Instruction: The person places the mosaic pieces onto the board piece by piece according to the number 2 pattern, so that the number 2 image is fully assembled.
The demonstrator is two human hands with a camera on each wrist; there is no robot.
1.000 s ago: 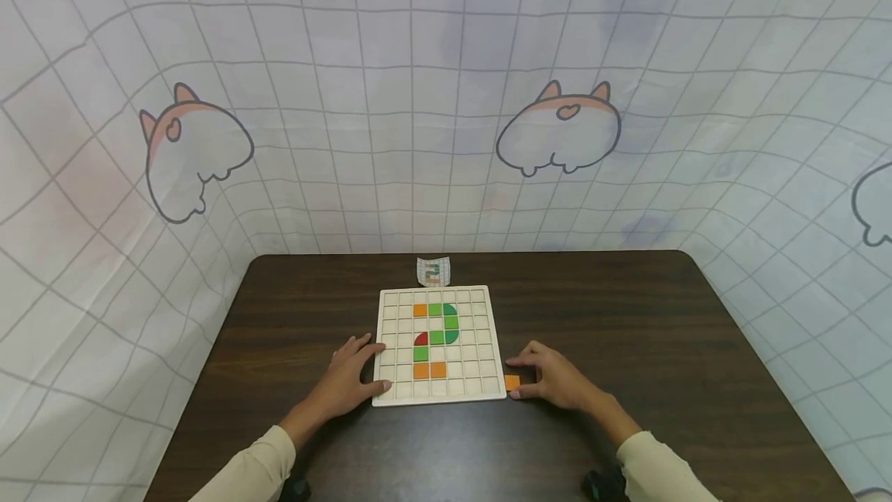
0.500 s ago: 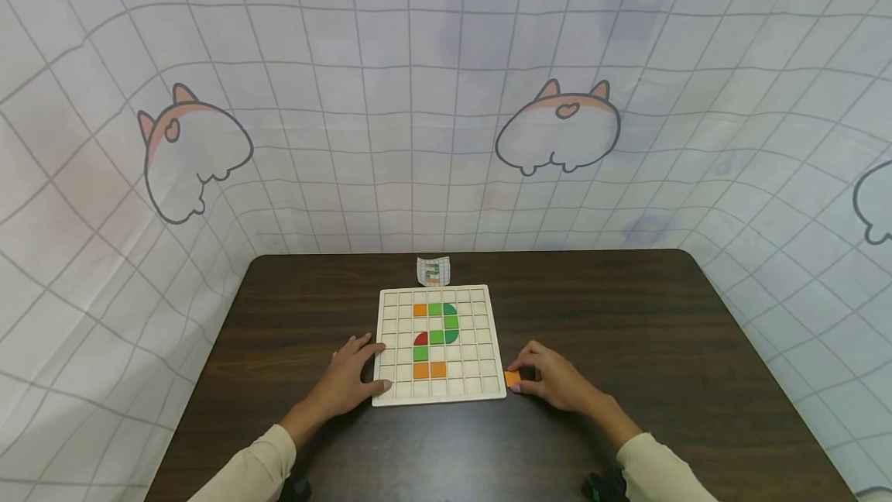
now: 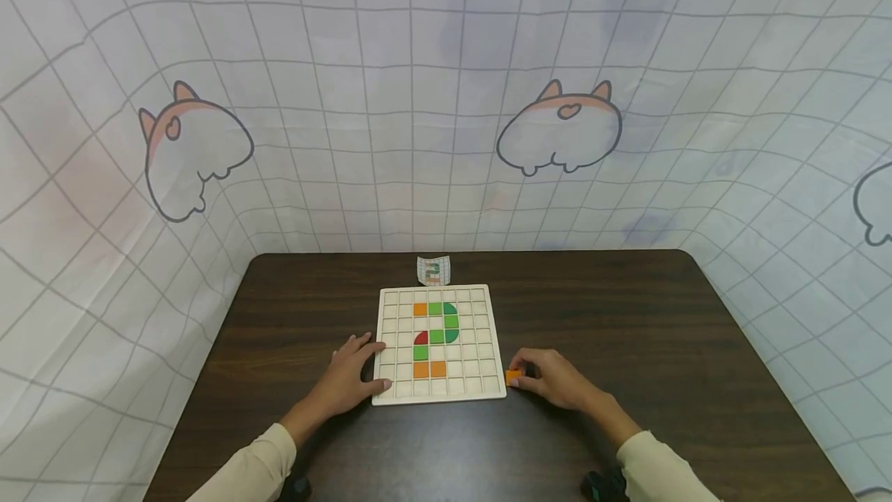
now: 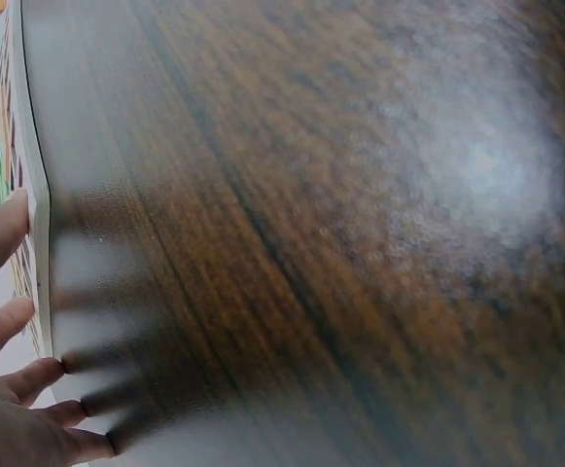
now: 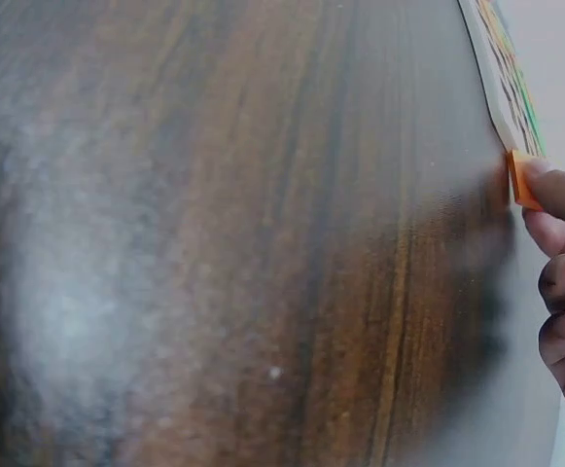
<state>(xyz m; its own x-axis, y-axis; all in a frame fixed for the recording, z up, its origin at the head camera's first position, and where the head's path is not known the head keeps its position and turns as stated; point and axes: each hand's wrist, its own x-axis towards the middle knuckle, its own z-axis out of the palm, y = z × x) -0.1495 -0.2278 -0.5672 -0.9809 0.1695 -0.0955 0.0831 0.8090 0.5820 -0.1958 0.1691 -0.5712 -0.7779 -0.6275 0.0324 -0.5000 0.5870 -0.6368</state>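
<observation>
A cream grid board (image 3: 474,387) lies on the table, holding orange, green and red pieces that form a curved figure. My left hand (image 3: 346,379) rests at the board's left edge, fingers spread, thumb and index tip on the rim. Off the lower right corner of the board, my right hand (image 3: 555,379) pinches an orange square tile (image 3: 512,376) between thumb and index finger. In the right wrist view the tile (image 5: 521,181) stands tilted on edge beside the board's corner, the other fingers curled below it.
A small printed pattern card (image 3: 433,271) lies just beyond the board's far edge. The dark wood table (image 3: 613,308) extends on both sides, with a white grid-patterned curtain (image 3: 446,138) behind it.
My right thumb and index finger have closed on the orange tile, which has tipped up from lying flat beside the board. My left hand and the board have stayed put.
</observation>
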